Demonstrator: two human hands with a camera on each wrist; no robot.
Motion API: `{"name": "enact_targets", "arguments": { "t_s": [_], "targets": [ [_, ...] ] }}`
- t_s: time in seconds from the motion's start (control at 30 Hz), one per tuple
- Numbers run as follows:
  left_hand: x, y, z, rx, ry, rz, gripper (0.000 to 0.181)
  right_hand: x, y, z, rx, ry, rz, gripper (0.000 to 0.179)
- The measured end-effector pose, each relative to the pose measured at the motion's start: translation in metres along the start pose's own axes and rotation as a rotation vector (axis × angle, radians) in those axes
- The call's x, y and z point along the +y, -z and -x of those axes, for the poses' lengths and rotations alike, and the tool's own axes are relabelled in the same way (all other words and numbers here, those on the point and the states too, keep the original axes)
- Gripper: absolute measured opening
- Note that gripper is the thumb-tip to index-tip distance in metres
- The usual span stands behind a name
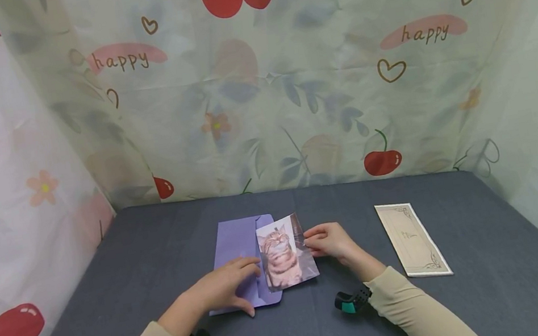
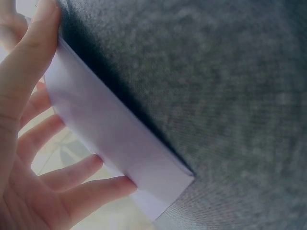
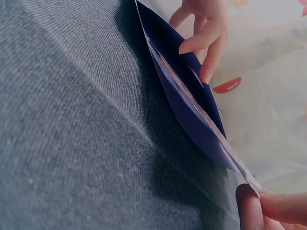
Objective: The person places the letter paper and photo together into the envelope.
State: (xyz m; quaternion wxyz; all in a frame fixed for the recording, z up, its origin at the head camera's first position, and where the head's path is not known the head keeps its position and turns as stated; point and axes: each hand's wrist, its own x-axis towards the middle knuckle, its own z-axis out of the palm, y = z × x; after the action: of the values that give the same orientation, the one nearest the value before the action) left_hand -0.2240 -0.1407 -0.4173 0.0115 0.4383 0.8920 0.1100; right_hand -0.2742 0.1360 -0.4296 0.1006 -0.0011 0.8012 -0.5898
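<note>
A purple envelope (image 1: 237,238) lies on the dark tabletop. Over its right side, in the head view, is a photo print of a cat (image 1: 281,258), tilted a little. My right hand (image 1: 329,240) pinches the print's right edge between thumb and fingers; the right wrist view shows this pinch at the end of the thin photo edge (image 3: 211,124). My left hand (image 1: 230,282) rests spread on the envelope, fingertips close to the print's left edge and thumb at the near edge. In the left wrist view its fingers touch the pale-looking envelope (image 2: 105,120).
To the right lies a cream folded card or booklet with ornate corners (image 1: 413,239). A black wrist strap with a green part (image 1: 352,301) is by the right cuff. Printed curtains (image 1: 269,133) stand behind and at both sides of the dark tabletop (image 1: 167,251).
</note>
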Motion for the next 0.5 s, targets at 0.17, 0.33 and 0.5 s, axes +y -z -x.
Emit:
{"name": "enact_targets", "arguments": {
  "t_s": [0.17, 0.33, 0.5],
  "targets": [
    [-0.0002, -0.0003, 0.0, -0.005, 0.005, 0.0, 0.06, 0.0009, -0.0032, -0.0024, 0.005, -0.003, -0.015, 0.027],
    [0.0002, 0.0, -0.0004, -0.004, -0.001, -0.001, 0.06, 0.0011, -0.0065, -0.0031, -0.01, 0.005, -0.045, 0.027],
    [-0.0002, -0.0005, -0.0004, -0.006, 0.0, 0.007, 0.059, 0.0007, -0.01, -0.0022, -0.021, 0.011, -0.061, 0.027]
  ]
}}
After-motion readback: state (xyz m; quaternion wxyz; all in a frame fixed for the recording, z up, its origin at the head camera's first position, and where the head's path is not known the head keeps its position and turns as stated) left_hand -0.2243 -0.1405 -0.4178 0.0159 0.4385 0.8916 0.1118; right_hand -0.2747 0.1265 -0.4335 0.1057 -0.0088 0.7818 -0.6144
